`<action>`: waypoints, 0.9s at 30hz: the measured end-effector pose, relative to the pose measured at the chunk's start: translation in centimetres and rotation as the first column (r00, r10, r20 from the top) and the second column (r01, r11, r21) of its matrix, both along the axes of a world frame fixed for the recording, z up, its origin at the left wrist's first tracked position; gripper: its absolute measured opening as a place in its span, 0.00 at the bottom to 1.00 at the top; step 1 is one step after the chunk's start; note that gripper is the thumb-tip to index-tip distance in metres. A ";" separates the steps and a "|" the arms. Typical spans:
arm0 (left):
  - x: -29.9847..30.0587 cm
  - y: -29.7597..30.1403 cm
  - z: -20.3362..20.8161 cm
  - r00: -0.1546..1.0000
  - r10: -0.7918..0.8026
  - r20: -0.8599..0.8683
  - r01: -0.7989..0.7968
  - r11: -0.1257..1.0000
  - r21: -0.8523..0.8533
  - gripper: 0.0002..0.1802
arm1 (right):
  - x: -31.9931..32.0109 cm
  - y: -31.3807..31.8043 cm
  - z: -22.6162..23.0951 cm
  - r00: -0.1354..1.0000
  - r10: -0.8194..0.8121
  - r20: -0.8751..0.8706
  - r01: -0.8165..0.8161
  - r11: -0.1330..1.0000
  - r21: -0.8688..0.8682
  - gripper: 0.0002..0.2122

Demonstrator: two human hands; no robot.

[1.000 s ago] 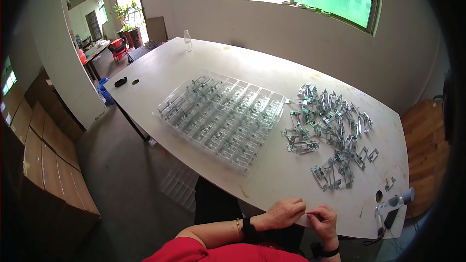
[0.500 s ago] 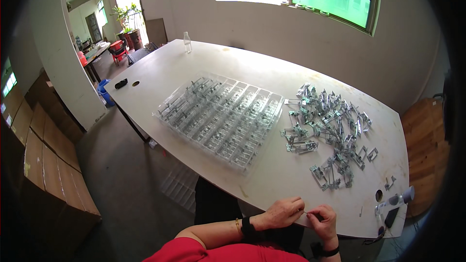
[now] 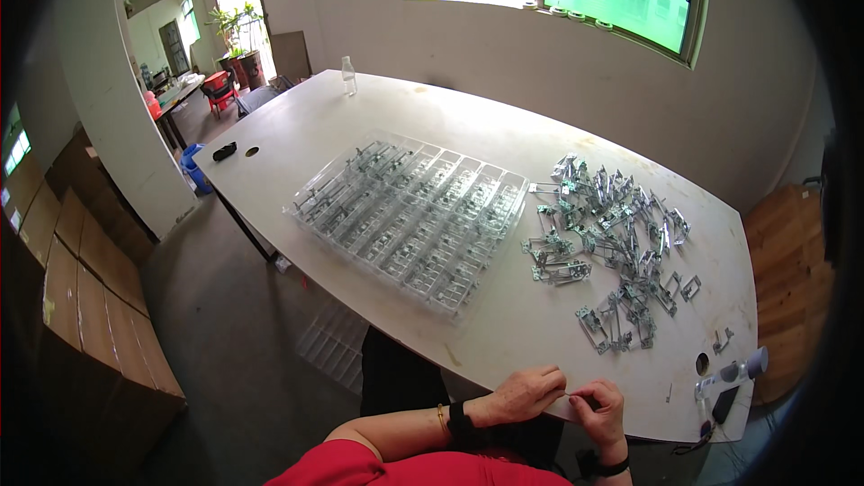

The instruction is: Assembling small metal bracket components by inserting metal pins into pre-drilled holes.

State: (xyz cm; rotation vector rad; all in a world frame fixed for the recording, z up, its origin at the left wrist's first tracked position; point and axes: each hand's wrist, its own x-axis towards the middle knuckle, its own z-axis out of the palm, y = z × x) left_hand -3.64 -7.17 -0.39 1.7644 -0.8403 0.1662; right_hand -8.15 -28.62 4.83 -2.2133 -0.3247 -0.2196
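Observation:
At the table's near edge my left hand (image 3: 525, 395) and my right hand (image 3: 599, 409) are close together, fingertips almost meeting. Both are closed in a pinch. A thin, small piece seems to run between the fingertips, too small to name. Beyond them lies a loose heap of metal bracket-like parts (image 3: 621, 225), silvery and tangled. To the left of the heap sits a clear plastic tray (image 3: 378, 256) with rows of compartments, holding similar small metal parts.
A clear bottle with a blue cap (image 3: 733, 373) lies by the table's right corner, near a black object (image 3: 725, 404) and a round hole (image 3: 703, 363). Another clear bottle (image 3: 348, 77) stands at the far edge. Cardboard boxes (image 3: 99, 306) are stacked on the left.

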 end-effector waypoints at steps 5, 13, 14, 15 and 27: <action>0.0 0.0 0.0 1.000 0.000 -0.016 0.000 1.000 -0.003 0.07 | 0.0 0.0 -0.2 0.999 -0.012 -0.042 0.013 0.999 0.030 0.06; 0.0 0.0 0.0 1.000 -0.003 -0.013 0.003 1.000 0.001 0.07 | 0.1 -0.3 -0.6 1.000 0.006 -0.006 -0.006 1.000 0.021 0.06; 0.0 0.0 0.1 1.000 -0.002 -0.013 0.002 1.000 0.002 0.07 | 0.1 -0.3 -0.6 1.000 0.005 -0.009 -0.005 1.000 0.026 0.06; 0.0 0.0 0.1 1.000 -0.001 -0.012 0.001 1.000 0.004 0.07 | 0.0 -0.3 -0.6 1.000 0.002 -0.010 -0.001 1.000 0.023 0.06; 0.0 -0.1 -0.2 1.000 0.011 0.011 -0.011 1.000 0.008 0.07 | -0.1 -0.2 -0.7 1.000 -0.010 -0.006 0.010 0.999 0.034 0.06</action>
